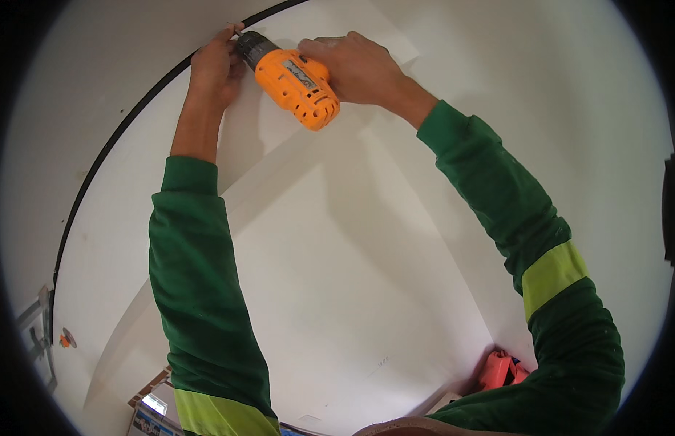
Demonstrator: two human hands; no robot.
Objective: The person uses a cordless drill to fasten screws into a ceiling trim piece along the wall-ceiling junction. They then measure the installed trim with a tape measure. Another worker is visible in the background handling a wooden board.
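Gripping: right hand [356,65] clenched round the orange plastic cordless drill [290,78], up against the white wall panel [337,254].
Left hand [217,62]: fingers pinched right at the bit.
Risk: bit slipping off could nick those fingers.

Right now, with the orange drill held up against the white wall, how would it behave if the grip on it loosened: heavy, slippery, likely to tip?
The orange drill looks rigid and probably rather heavy for its size. Only the right hand grips its body, so it would likely tip or drop. Its ribbed casing seems not very slippery. The left hand is only at the tip.
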